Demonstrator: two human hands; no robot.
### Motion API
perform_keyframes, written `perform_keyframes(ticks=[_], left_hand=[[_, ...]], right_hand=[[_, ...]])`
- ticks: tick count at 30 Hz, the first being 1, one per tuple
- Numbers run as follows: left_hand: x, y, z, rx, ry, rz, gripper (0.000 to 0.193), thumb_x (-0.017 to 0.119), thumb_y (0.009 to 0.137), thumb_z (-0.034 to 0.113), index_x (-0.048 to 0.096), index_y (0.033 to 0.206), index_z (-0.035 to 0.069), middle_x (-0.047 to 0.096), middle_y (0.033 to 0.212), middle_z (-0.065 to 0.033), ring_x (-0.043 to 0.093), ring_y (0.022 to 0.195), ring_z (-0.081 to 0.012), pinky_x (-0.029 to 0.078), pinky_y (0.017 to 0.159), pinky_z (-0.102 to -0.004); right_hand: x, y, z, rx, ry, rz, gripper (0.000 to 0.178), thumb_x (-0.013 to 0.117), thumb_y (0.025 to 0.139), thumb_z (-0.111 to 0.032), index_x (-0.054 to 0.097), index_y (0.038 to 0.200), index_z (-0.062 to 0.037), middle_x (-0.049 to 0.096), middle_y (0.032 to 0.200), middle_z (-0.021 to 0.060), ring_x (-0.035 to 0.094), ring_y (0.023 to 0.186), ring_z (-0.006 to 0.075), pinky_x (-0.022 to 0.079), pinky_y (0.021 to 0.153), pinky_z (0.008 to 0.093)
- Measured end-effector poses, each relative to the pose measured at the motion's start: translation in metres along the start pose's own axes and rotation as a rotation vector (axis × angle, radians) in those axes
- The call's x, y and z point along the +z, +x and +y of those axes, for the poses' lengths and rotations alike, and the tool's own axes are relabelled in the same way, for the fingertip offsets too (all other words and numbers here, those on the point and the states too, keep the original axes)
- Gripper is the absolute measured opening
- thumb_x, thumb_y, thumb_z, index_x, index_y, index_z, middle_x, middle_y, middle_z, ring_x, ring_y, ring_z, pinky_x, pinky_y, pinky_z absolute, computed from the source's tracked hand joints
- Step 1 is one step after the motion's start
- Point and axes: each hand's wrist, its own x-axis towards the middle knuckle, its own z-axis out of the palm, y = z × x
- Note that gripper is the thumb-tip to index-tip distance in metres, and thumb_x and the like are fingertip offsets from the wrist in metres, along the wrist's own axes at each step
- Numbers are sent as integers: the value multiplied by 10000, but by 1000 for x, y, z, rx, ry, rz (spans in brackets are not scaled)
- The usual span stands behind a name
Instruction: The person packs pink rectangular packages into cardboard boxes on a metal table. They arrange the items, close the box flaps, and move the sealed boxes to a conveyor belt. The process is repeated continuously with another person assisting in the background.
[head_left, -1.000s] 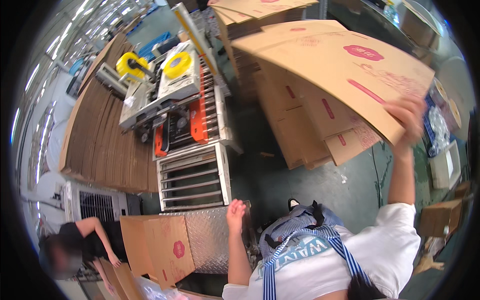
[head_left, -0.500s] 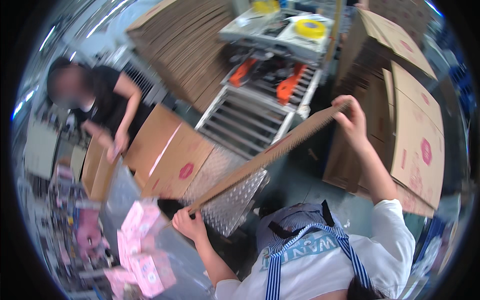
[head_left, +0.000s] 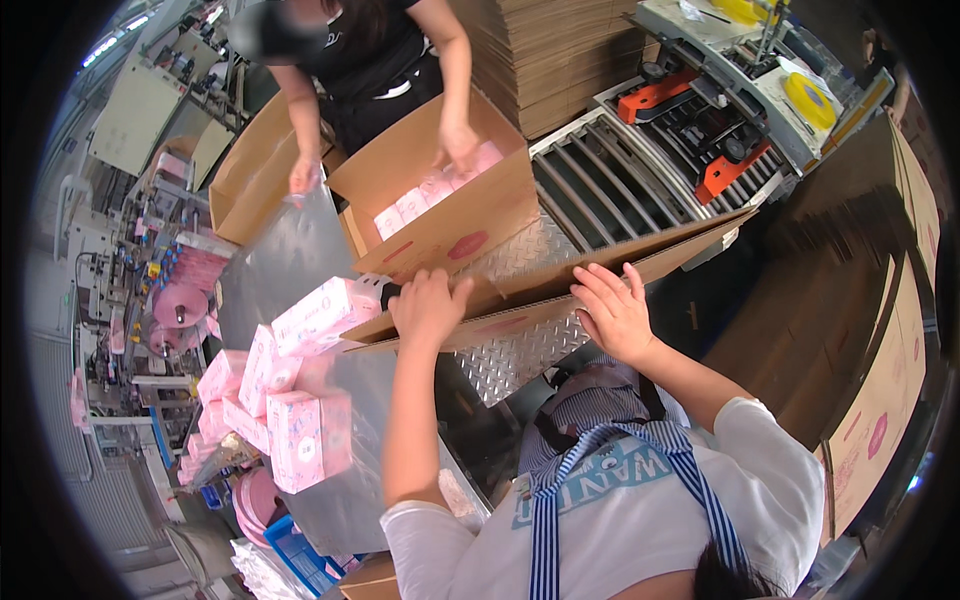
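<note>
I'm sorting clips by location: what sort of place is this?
Probably a factory packing area: a grey metal roller conveyor with orange guides, pink-and-white rectangular packs on a smooth grey table, and a tall stack of flat brown cardboard.

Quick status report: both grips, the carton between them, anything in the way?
Left grip on half-flat carton, right grip open against it. Carton walls slightly parted. Pink packs near its left end.

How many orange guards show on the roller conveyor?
2: the upper guard, and the lower guard, nearer the held carton. More may be hidden.
</note>
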Motion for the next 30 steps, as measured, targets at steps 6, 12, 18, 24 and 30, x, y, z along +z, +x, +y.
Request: perform_keyframes(ticks=[6,12,18,24,30], left_hand=[[3,30,-53,-140,108,-161,525,481,898,523,707,820,56,677,843,-187,655,822,-348,501,694,-453],[-12,-26,-128,-615,-251,-227,382,522,912,335,665,868,-17,670,837,-186,648,776,-294,476,674,-418],[53,-19,-25,-459,-853,887,285,595,704,-51,533,970,30,426,778,-5,426,692,-128,395,623,-284],[130,21,47,44,-441,359,229,593,765,54,625,990,82,556,924,-127,566,878,-327,470,759,-415],[122,20,-34,207,-811,-513,408,585,903,297,582,1244,73,465,1367,-140,465,1240,-266,421,967,-360]], right_hand=[[-25,11,14,-203,172,-133,164,668,736,-118,599,877,-163,566,805,-38,547,742,161,321,969,463],[-131,21,105,267,251,-689,201,794,633,-177,628,741,-141,614,729,-6,578,768,198,324,927,376],[-81,85,165,367,129,-688,242,634,851,-244,610,761,-21,585,695,151,596,677,314,446,576,400],[2,58,132,-186,268,-1546,651,608,796,-603,595,1159,-62,525,1187,199,464,1171,359,392,928,521],[-13,104,136,-118,586,-1935,788,660,748,-627,549,1259,-37,641,1168,139,607,1069,262,484,845,388]])
